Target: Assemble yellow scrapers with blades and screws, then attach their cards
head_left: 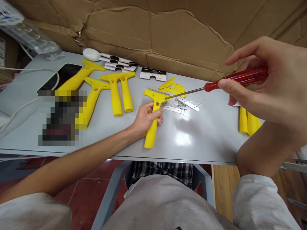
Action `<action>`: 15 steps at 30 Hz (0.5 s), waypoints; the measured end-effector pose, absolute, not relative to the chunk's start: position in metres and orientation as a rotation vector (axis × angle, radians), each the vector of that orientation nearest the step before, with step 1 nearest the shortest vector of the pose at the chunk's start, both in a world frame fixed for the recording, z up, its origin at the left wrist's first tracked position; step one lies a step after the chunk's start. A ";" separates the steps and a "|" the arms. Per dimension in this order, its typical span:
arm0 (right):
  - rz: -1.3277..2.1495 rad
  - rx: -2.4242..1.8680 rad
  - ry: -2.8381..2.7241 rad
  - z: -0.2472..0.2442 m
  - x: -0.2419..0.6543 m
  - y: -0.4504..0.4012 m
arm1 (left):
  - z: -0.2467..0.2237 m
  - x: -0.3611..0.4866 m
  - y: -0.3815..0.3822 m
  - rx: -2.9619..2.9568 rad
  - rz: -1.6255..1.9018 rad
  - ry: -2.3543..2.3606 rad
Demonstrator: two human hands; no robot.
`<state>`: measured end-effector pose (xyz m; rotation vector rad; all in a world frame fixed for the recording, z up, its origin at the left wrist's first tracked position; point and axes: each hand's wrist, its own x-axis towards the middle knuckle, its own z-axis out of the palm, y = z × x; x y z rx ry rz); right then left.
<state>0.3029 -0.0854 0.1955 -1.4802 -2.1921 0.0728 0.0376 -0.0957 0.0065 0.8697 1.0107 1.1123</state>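
Note:
My left hand [149,118] is wrapped around the handle of a yellow scraper [151,135], whose wide head points away from me. A clear strip runs along the head's far edge. In my right hand [259,83] is a screwdriver [236,79] with a red see-through handle. Its metal shaft slants down to the left, and the tip meets the right end of the scraper's head, near a screw position. Just right of the scraper lie metal blades [189,104], a small heap of screws [181,103] and loose yellow head plates [173,88].
Several yellow scrapers [116,95] lie on the left of the grey table [206,140], beside a dark phone [59,76]. Small boxes [153,74] and a white spoon-shaped thing [91,54] stand by the cardboard [172,35]. More yellow handles [243,119] are at right; a bottle [35,38] leans at left.

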 end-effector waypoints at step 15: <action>0.092 -1.384 -2.229 0.189 0.309 -0.078 | 0.007 0.037 -0.094 0.829 1.124 1.002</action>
